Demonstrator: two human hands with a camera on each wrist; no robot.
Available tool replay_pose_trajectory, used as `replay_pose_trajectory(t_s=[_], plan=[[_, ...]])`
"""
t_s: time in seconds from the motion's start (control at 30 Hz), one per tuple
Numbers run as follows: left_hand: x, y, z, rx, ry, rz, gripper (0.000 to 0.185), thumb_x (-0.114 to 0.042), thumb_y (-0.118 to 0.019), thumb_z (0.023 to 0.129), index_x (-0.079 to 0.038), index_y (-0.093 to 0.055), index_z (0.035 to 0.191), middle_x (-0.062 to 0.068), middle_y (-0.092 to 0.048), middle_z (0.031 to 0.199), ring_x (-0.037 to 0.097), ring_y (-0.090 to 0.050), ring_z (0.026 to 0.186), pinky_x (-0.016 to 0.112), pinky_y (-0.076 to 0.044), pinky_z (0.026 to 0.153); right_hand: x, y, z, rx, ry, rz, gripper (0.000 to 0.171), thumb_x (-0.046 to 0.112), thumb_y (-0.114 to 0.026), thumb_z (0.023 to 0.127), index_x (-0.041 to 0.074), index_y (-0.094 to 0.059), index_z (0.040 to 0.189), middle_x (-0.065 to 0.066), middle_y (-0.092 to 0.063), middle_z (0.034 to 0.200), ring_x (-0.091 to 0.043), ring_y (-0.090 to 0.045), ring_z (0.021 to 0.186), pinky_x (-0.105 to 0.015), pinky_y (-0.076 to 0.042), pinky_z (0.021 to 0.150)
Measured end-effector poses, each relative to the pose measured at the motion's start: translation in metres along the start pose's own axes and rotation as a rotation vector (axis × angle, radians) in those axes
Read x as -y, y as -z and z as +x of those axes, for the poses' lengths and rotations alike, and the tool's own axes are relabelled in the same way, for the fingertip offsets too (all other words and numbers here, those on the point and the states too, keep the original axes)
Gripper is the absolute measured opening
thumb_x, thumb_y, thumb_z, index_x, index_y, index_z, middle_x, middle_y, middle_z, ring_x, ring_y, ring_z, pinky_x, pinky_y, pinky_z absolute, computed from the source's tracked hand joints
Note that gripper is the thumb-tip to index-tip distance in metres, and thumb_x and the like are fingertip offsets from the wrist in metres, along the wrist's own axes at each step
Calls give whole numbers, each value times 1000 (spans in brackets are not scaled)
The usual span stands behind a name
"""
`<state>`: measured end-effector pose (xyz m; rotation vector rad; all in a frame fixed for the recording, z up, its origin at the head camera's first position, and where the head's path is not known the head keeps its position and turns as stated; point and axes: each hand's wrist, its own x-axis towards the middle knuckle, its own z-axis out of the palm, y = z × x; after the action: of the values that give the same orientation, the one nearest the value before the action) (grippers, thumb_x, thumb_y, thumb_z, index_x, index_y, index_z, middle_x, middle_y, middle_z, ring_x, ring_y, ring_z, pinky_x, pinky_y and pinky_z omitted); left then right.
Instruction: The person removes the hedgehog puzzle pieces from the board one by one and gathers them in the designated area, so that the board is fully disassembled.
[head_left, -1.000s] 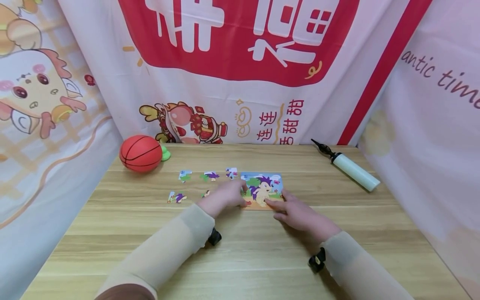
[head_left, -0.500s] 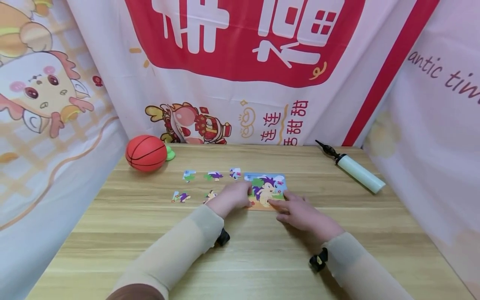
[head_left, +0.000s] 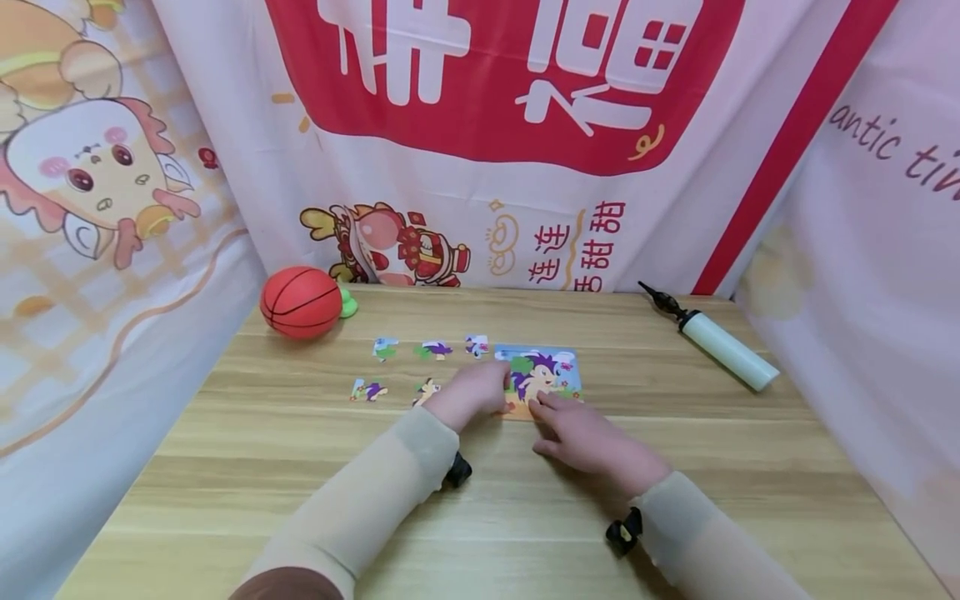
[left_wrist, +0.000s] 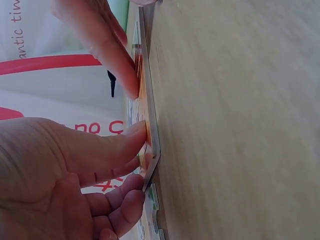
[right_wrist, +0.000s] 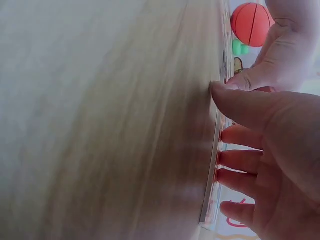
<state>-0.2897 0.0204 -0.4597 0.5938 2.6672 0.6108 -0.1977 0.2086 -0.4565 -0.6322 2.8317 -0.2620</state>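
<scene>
A small rectangular jigsaw puzzle point(head_left: 555, 363), showing a purple-haired hedgehog on blue and orange, lies flat mid-table. My left hand point(head_left: 477, 392) is at its left side. In the left wrist view, the left thumb point(left_wrist: 136, 135) presses the picture near the front left corner, while curled fingers point(left_wrist: 131, 207) grip the left edge. My right hand point(head_left: 579, 432) reaches over the front edge, its extended fingertips point(right_wrist: 225, 159) on the picture and its thumb low in front. The hands hide part of the puzzle's lower half.
Several loose jigsaw pieces point(head_left: 433, 350) lie left of the puzzle. A red toy basketball point(head_left: 302, 302) and a small green object point(head_left: 348, 303) stand at the back left. A pale green hand pump point(head_left: 729, 348) with a black nozzle lies back right. Printed cloth point(head_left: 480, 208) surrounds the table.
My right hand has shifted left from the puzzle's right corner onto its lower middle. The left hand stays at the left side. The head view has turned slightly left.
</scene>
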Motion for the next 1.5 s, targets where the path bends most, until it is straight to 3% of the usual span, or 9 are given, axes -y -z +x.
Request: replay_pose_trajectory(t_s=[0.43, 0.63, 0.8, 1.03, 1.2, 1.5], plan=[[3, 0, 2, -13, -26, -31, 29, -22, -81, 82, -16, -58, 99, 1, -58, 89, 20, -55, 80, 34, -46, 69, 0, 0, -5, 12, -9, 38, 67, 41, -62, 97, 12, -37, 152, -11, -29, 158, -28, -28, 144, -47, -26, 113], [7, 6, -1, -32, -76, -173, 18, -9, -75, 85, -12, -59, 94, 3, -57, 88, 21, -54, 78, 33, -47, 66, 0, -2, -5, 12, -9, 46, 67, 43, -60, 97, 13, -36, 152, -9, -28, 159, -26, -26, 145, -47, -26, 113], [10, 15, -4, -42, -112, -312, 9, -8, -71, 89, -10, -63, 90, 4, -60, 89, 21, -56, 81, 33, -49, 70, 0, -2, -5, 10, -10, 46, 67, 43, -60, 97, 13, -36, 153, -10, -27, 159, -27, -25, 145, -47, -25, 113], [25, 36, -20, -111, -92, -392, 9, -7, -70, 90, -9, -62, 86, 5, -62, 86, 20, -57, 74, 32, -50, 64, -1, -5, -3, 1, -2, 46, 68, 43, -59, 98, 12, -35, 153, -10, -25, 160, -28, -24, 145, -47, -24, 113], [52, 59, -47, -109, -53, -413, 4, -4, -67, 89, -5, -63, 89, 6, -63, 89, 26, -60, 83, 33, -51, 70, -1, -8, -2, 4, -12, 33, 69, 44, -59, 97, 13, -34, 153, -9, -25, 160, -26, -22, 146, -47, -24, 114], [129, 80, -108, -56, 62, -352, 3, -4, -67, 89, -5, -64, 88, 7, -61, 88, 22, -55, 82, 36, -48, 73, 1, -7, -3, 5, -17, 40, 69, 44, -58, 98, 14, -33, 154, -8, -24, 161, -27, -22, 146, -47, -23, 114]])
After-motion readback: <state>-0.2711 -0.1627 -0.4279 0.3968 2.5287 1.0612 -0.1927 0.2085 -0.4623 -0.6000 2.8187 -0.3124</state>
